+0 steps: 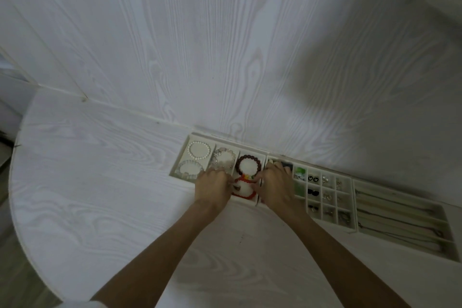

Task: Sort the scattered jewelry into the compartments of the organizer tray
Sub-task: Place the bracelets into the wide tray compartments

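Note:
A white organizer tray (192,138) with three long compartments lies against the wall. Its left compartment holds a pearl bracelet (199,150) and a clear bead bracelet (190,170). The middle one holds a pale pink bracelet (223,155). In the right one a dark brown bead bracelet (248,165) lies above a red and orange bead bracelet (243,194). My left hand (213,186) and my right hand (275,185) both pinch the red and orange bracelet from either side, low in that compartment.
To the right, a tray of small square cells (352,197) holds earrings, green pieces and dark pieces. Further right a slotted tray (400,210) holds thin necklaces. All trays line the wall on a white round table (100,182).

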Action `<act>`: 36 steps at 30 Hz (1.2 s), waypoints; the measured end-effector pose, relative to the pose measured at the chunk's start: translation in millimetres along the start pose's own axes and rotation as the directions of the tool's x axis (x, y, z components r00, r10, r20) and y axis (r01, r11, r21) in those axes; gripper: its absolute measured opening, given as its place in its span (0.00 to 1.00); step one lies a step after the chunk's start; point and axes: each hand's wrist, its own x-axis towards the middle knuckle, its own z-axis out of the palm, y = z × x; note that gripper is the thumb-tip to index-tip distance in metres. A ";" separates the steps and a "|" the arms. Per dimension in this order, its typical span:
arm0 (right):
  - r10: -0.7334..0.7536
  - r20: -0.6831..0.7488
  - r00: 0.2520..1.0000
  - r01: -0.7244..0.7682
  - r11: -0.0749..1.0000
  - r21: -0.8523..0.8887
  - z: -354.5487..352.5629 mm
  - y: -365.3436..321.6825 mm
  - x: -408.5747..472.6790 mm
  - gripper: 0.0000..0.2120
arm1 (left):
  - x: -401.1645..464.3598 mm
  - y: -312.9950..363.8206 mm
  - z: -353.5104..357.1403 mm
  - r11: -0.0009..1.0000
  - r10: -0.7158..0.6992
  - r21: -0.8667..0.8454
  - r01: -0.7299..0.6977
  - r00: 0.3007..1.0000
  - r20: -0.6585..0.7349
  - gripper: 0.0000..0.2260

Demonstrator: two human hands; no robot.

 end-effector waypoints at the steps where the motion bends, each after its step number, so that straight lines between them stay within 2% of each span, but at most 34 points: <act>1: -0.004 -0.007 1.000 0.004 1.000 -0.003 -0.2 -0.4 0.7 0.08 | 0.1 -0.8 -0.5 1.000 0.005 0.007 -0.005 1.000 -0.003 0.13; 9: -0.015 -0.073 0.997 0.014 1.000 -0.002 2.8 -0.3 -0.7 0.04 | -3.1 -1.0 -2.7 0.998 0.047 0.050 -0.047 0.999 0.002 0.13; 13: -0.100 -0.078 0.992 0.097 0.994 -0.051 8.6 3.7 -10.6 0.04 | -3.3 0.5 -6.9 0.990 0.086 0.113 -0.086 0.996 0.006 0.13; 16: -0.167 -0.110 0.980 0.160 0.985 -0.072 9.2 5.4 -16.6 0.08 | -5.3 2.0 -5.3 0.985 0.111 0.133 -0.108 0.994 -0.020 0.11; 19: -0.291 -0.202 0.935 0.273 0.955 -0.114 11.0 5.3 -26.3 0.13 | -10.1 -1.0 -3.7 0.959 0.259 0.132 -0.249 0.964 -0.061 0.11; 22: -0.423 -0.136 0.896 0.405 0.903 -0.144 15.7 11.8 -39.0 0.14 | -18.3 -5.4 -0.5 0.860 0.466 0.223 -0.458 0.885 0.019 0.16; 28: -0.434 -0.069 0.898 0.414 0.888 -0.198 8.1 13.5 -42.7 0.14 | -22.7 -6.0 0.3 0.818 0.508 0.240 -0.523 0.852 0.127 0.17; 31: -0.436 -0.035 0.899 0.419 0.882 -0.215 9.7 13.8 -42.0 0.19 | -23.1 -5.8 -1.2 0.823 0.503 0.227 -0.521 0.853 0.135 0.17; 33: -0.435 -0.062 0.898 0.417 0.888 -0.193 9.7 14.5 -39.6 0.21 | -23.7 -6.1 0.0 0.831 0.504 0.216 -0.512 0.858 0.095 0.17; 36: -0.352 -0.174 0.920 0.340 0.935 -0.098 5.6 15.0 -29.9 0.23 | -27.7 -5.0 2.3 0.856 0.486 0.181 -0.485 0.873 0.041 0.17</act>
